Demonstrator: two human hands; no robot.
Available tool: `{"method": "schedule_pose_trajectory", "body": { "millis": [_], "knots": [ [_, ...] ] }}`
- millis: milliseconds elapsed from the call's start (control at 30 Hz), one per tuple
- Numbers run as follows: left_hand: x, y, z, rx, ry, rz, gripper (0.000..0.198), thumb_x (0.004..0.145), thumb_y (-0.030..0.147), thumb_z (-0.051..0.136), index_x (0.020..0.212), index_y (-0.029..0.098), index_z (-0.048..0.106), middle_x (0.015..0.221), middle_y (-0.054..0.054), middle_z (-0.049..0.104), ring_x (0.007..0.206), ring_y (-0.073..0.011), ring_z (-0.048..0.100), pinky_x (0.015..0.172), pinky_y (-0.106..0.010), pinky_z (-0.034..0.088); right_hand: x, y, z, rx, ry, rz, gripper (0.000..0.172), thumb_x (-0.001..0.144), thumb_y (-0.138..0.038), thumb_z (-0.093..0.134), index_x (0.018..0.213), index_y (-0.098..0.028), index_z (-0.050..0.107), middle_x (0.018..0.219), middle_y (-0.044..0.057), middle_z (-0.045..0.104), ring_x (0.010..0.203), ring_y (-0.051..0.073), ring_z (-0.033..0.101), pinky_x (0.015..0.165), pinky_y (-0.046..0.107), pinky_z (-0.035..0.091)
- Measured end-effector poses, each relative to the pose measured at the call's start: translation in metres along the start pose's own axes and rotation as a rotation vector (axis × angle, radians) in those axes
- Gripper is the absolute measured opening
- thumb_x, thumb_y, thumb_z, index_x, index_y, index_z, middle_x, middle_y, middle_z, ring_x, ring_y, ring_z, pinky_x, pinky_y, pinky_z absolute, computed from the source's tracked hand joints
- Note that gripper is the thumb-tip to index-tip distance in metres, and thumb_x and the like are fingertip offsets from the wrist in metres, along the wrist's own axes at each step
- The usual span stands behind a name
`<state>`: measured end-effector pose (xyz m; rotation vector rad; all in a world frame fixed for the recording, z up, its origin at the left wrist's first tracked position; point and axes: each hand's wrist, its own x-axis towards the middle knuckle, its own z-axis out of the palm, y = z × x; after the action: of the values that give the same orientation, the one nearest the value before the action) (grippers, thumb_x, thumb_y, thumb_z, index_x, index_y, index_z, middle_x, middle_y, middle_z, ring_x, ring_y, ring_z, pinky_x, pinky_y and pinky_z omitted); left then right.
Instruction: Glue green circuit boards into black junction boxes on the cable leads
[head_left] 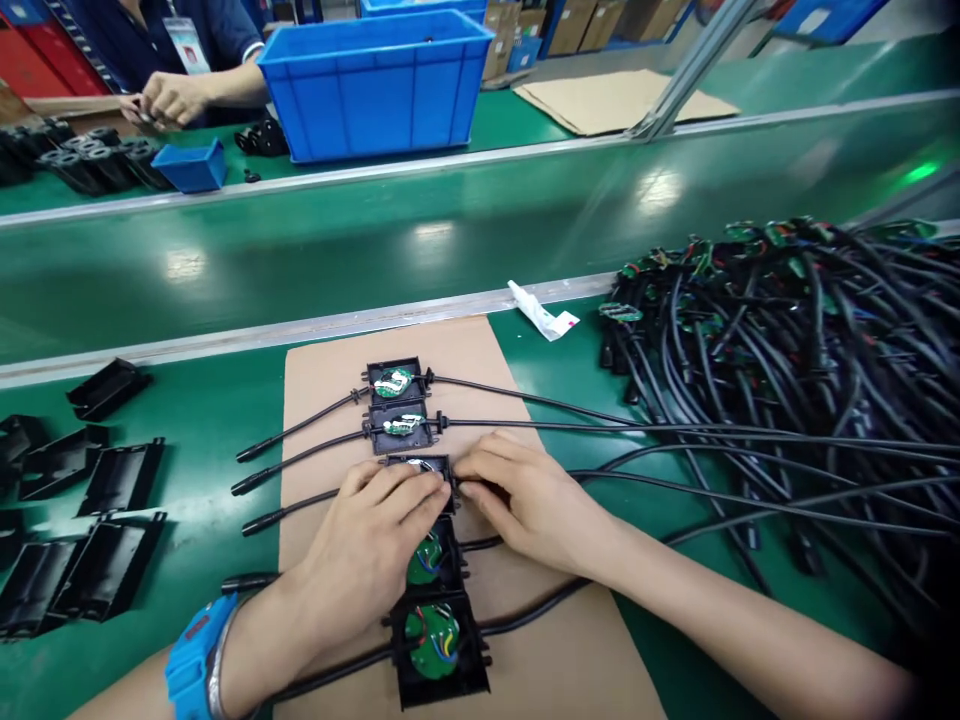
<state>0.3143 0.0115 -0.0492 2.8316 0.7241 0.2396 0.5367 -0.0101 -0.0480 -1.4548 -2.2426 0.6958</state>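
On a cardboard sheet (495, 370), several open black plastic cases stand in a column. My left hand (375, 530) lies over the middle case (442, 468), fingers bent together on it and hiding most of its inside. At that case's right wall, my right hand (532, 500) pinches the black cable where it enters. Two cases farther away (379, 372) hold small green circuit boards (394, 382) with white material on them. The nearest case (442, 685) shows a round green board (431, 640) with coloured wires. Cables leave the cases on both sides.
Empty black cases (120, 475) lie at the left. A large tangle of black cables (810, 340) with boards covers the right. A crumpled white packet (541, 312) is near the metal rail. Beyond, a co-worker's hands (172, 100) are beside a blue bin (375, 90).
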Motion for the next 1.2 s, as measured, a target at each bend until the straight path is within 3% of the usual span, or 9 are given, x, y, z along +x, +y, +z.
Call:
{"method": "schedule_pose_trajectory", "body": {
  "millis": [267, 433, 567, 667, 767, 833, 933, 1067, 1200],
  "knots": [
    [0.001, 0.013, 0.003, 0.146, 0.005, 0.035, 0.048, 0.082, 0.008, 0.041, 0.129, 0.007, 0.051, 0.135, -0.007, 0.054, 0.119, -0.0232, 0.041, 0.096, -0.038, 0.025, -0.003, 0.006, 0.021, -0.103, 0.176, -0.149, 0.031, 0.086, -0.004, 0.035, 0.078, -0.013, 0.064, 0.074, 0.008, 0.054, 0.073, 0.018, 0.042, 0.063, 0.029, 0.041],
    [0.003, 0.012, 0.012, -0.021, -0.01, -0.07, 0.055, 0.075, 0.008, 0.046, 0.13, 0.01, 0.051, 0.133, -0.006, 0.055, 0.114, -0.0229, 0.044, 0.097, -0.037, 0.025, -0.002, 0.008, 0.024, -0.158, 0.187, -0.183, 0.03, 0.086, -0.003, 0.037, 0.079, -0.012, 0.065, 0.075, 0.007, 0.056, 0.073, 0.018, 0.042, 0.064, 0.03, 0.04],
    [0.001, 0.013, 0.001, -0.15, -0.014, -0.073, 0.055, 0.074, 0.008, 0.047, 0.129, 0.014, 0.051, 0.132, -0.004, 0.055, 0.114, -0.0229, 0.044, 0.097, -0.037, 0.029, -0.002, 0.006, 0.011, -0.127, 0.126, -0.177, 0.03, 0.086, -0.004, 0.038, 0.073, -0.015, 0.063, 0.071, 0.005, 0.056, 0.07, 0.017, 0.041, 0.064, 0.03, 0.038],
    [-0.001, 0.001, -0.018, -0.213, 0.044, -0.064, 0.054, 0.079, 0.003, 0.041, 0.13, 0.018, 0.048, 0.13, -0.003, 0.056, 0.114, -0.0204, 0.045, 0.096, -0.035, 0.034, 0.005, 0.006, -0.008, -0.093, 0.022, -0.182, 0.029, 0.085, -0.005, 0.04, 0.081, -0.017, 0.066, 0.074, 0.005, 0.058, 0.074, 0.017, 0.044, 0.067, 0.031, 0.039],
    [-0.002, -0.029, -0.027, -0.104, 0.24, -0.226, 0.039, 0.086, 0.007, 0.043, 0.122, 0.018, 0.051, 0.121, -0.008, 0.058, 0.109, -0.0238, 0.048, 0.089, -0.041, 0.039, 0.02, 0.014, -0.017, -0.135, 0.099, -0.155, 0.027, 0.087, -0.009, 0.04, 0.095, -0.015, 0.065, 0.086, 0.009, 0.061, 0.085, 0.02, 0.047, 0.077, 0.035, 0.042],
    [0.0, -0.052, -0.024, -0.005, 0.23, -0.346, 0.021, 0.087, 0.015, 0.05, 0.107, 0.015, 0.056, 0.106, -0.011, 0.06, 0.099, -0.0269, 0.051, 0.081, -0.044, 0.042, 0.03, 0.021, -0.014, -0.171, 0.146, -0.101, 0.021, 0.088, -0.013, 0.042, 0.099, -0.011, 0.06, 0.092, 0.011, 0.061, 0.089, 0.022, 0.049, 0.081, 0.039, 0.043],
    [0.0, -0.071, -0.02, -0.03, 0.134, -0.352, 0.007, 0.09, 0.019, 0.05, 0.091, 0.016, 0.055, 0.088, -0.007, 0.06, 0.083, -0.0233, 0.054, 0.074, -0.04, 0.046, 0.034, 0.024, -0.007, -0.123, 0.14, -0.044, 0.014, 0.088, -0.015, 0.042, 0.095, -0.012, 0.053, 0.088, 0.009, 0.06, 0.083, 0.021, 0.053, 0.074, 0.036, 0.047],
    [-0.006, -0.063, -0.029, -0.199, 0.13, -0.323, 0.016, 0.095, 0.019, 0.039, 0.102, 0.02, 0.054, 0.091, -0.003, 0.062, 0.079, -0.0164, 0.059, 0.067, -0.029, 0.048, 0.022, 0.003, -0.02, -0.088, 0.15, -0.095, 0.015, 0.092, -0.014, 0.036, 0.101, -0.016, 0.048, 0.086, 0.006, 0.058, 0.074, 0.016, 0.056, 0.065, 0.028, 0.046],
    [-0.006, -0.053, -0.033, -0.15, 0.069, -0.353, 0.019, 0.095, 0.023, 0.039, 0.101, 0.022, 0.057, 0.089, -0.002, 0.06, 0.076, -0.0173, 0.06, 0.063, -0.029, 0.049, 0.024, -0.018, -0.035, -0.302, 0.087, -0.162, 0.018, 0.089, -0.012, 0.04, 0.098, -0.017, 0.055, 0.085, 0.006, 0.059, 0.07, 0.017, 0.056, 0.056, 0.028, 0.042]
  ]
}}
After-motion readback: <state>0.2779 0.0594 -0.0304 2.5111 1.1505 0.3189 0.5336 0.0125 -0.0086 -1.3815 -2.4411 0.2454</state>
